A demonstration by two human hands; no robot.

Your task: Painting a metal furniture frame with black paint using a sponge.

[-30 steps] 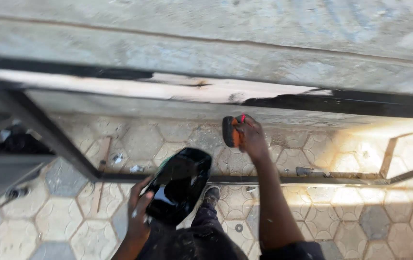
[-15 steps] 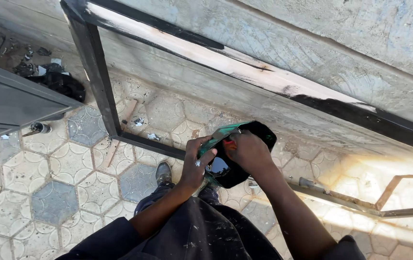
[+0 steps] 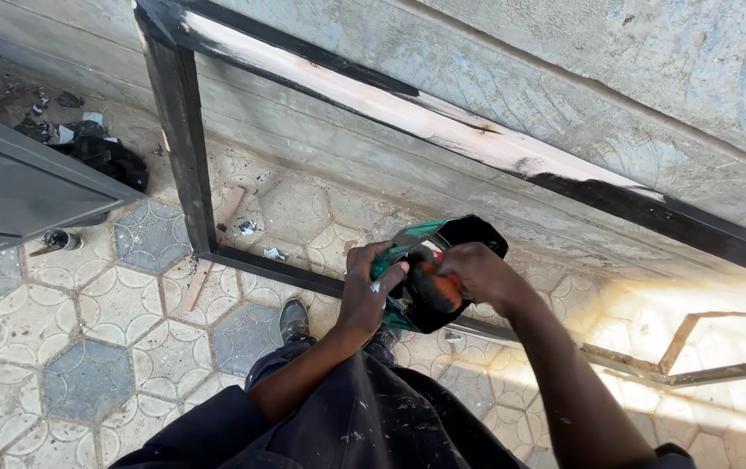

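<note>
**A:** Black-painted metal frame (image 3: 183, 165) leans on the concrete wall (image 3: 564, 78), top bar part bare and pale. What's in the hands?

**B:** Left hand (image 3: 369, 291) clenched on the rim of a green container (image 3: 442, 260) with a black inside, held low in front of the frame's bottom bar. Right hand (image 3: 477, 274) reaches into it, fingers closed round the orange handle of a brush (image 3: 432, 291). Brush head sits inside the container, can't see the bristles

**A:** Container touching the frame?

**B:** Can't tell, it overlaps the bottom bar from this angle. Held up off the floor by the left grip though

**A:** Surroundings?

**B:** Hexagon paving tiles (image 3: 60, 304) underfoot, one shoe (image 3: 293, 319) just beside the bottom bar. Grey metal panel (image 3: 25, 191) at left, dark rag pile (image 3: 108, 156) behind it, small bottle (image 3: 58, 240) lying by its edge. Thin wooden stick (image 3: 213, 247) on the tiles near the frame's corner. Second frame, unpainted, lies in sunlight at right (image 3: 703, 347)
</note>
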